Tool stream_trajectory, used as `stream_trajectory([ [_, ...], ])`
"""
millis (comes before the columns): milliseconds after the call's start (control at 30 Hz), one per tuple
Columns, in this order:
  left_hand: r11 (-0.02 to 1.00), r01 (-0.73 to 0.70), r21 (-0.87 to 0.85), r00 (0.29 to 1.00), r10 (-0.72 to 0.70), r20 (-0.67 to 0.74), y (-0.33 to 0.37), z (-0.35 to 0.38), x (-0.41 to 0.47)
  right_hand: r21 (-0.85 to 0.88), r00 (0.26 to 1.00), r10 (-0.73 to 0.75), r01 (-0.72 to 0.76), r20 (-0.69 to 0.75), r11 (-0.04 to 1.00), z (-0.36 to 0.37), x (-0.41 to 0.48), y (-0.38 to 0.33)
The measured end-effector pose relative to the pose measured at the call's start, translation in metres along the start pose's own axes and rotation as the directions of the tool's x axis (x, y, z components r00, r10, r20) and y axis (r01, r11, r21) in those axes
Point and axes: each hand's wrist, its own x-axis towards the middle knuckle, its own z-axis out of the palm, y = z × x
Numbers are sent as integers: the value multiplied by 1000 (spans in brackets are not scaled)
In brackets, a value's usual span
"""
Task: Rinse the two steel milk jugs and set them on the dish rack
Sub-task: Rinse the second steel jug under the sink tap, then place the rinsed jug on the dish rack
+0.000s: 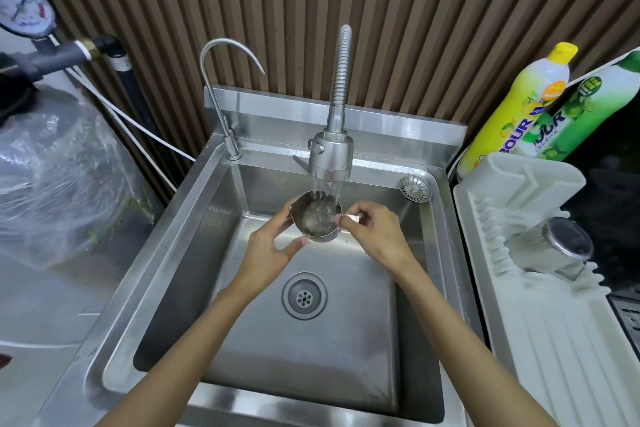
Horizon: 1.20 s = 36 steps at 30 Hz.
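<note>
1. Two bare forearms are reaching in from 6 o'clock over a steel sink [166, 274], whose drain [304, 295] is lying just nearer than the hands.
2. The left hand [268, 246] is cupping the side of a small steel milk jug [317, 220], fingers curled round its left wall and thumb pressing near its base.
3. The right hand [375, 230] is pinching the jug's handle at the 3 o'clock side.
4. The jug is being held upright above the basin, mouth up, with water pouring into it from the spray faucet [330, 154] directly above.
5. At 3 o'clock, a second steel jug [550, 248] is resting tilted on the white dish rack [540, 340].
6. Farther back, at 2 o'clock, two dish-soap bottles [519, 107] are leaning against the slatted wall [415, 10]; a slim gooseneck tap [221, 80] is standing at 11 o'clock.
</note>
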Motion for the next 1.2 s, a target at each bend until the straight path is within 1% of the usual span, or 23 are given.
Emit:
stream_trajectory([
  [67, 973, 157, -170, 986, -145, 81, -3, -10, 0, -111, 991, -133, 133, 1, 985, 1, 0, -5],
  [100, 919, 276, -281, 959, -245, 140, -5, -14, 0, -183, 978, -206, 208, 32, 961, 3, 0, -7],
  [133, 832, 404, -381, 914, -345, 214, -7, -18, 1, -258, 958, -275, 287, 80, 923, 6, -1, -8],
  [167, 744, 509, -433, 861, -425, 281, -11, -21, 3, -325, 933, -331, 358, 139, 875, 10, -2, -9],
  [200, 699, 581, -417, 813, -477, 333, -16, -22, 5, -374, 905, -378, 426, 196, 824, 14, -2, -9],
  [233, 687, 624, -372, 779, -508, 369, -21, -23, 7, -415, 871, -422, 491, 250, 766, 18, -3, -8],
  [300, 692, 659, -296, 742, -532, 408, -24, -21, 10, -491, 797, -478, 604, 369, 628, 24, -3, -5],
  [400, 720, 655, -229, 734, -532, 422, -23, -16, 12, -534, 700, -524, 712, 485, 456, 34, 0, 2],
  [467, 721, 658, -218, 726, -529, 439, -24, -15, 13, -530, 652, -547, 753, 525, 390, 37, 0, 5],
  [567, 736, 646, -200, 724, -509, 466, -29, -15, 13, -509, 614, -578, 782, 538, 358, 37, -2, 9],
  [633, 732, 637, -242, 747, -508, 429, -32, -12, 12, -489, 613, -584, 785, 532, 380, 32, -3, 12],
  [667, 727, 628, -278, 763, -505, 404, -32, -9, 10, -471, 627, -581, 777, 518, 419, 29, -4, 15],
  [700, 731, 609, -307, 784, -495, 376, -29, -5, 9, -448, 666, -565, 746, 487, 492, 27, -4, 18],
  [733, 741, 585, -329, 805, -478, 352, -25, 0, 7, -417, 723, -533, 690, 440, 592, 24, -5, 22],
  [800, 771, 531, -351, 842, -436, 317, -17, 10, 5, -298, 843, -398, 509, 362, 807, 20, -9, 25],
  [833, 786, 506, -355, 859, -420, 293, -15, 15, 5, -218, 884, -333, 414, 328, 884, 18, -10, 22],
  [867, 804, 483, -348, 873, -409, 267, -13, 20, 5, -128, 914, -288, 334, 286, 934, 16, -11, 17],
  [933, 857, 435, -274, 897, -389, 209, -10, 28, 7, 26, 962, -162, 160, 221, 987, 8, -8, 7],
  [967, 883, 405, -237, 912, -369, 180, -9, 30, 7, 74, 974, -93, 79, 208, 994, 4, -6, 2],
  [1000, 905, 371, -208, 926, -343, 161, -8, 33, 8, 84, 981, -43, 27, 187, 996, 1, -2, 0],
  [1033, 922, 341, -183, 936, -316, 153, -6, 36, 8, 62, 988, -23, 14, 153, 998, -1, 0, -1],
  [1100, 946, 294, -136, 949, -273, 157, -2, 38, 9, -22, 996, -29, 31, 83, 999, -2, 1, 0],
  [1200, 973, 229, -41, 957, -218, 193, 4, 41, 11, -105, 999, -37, 40, 29, 994, -8, -2, 5],
])
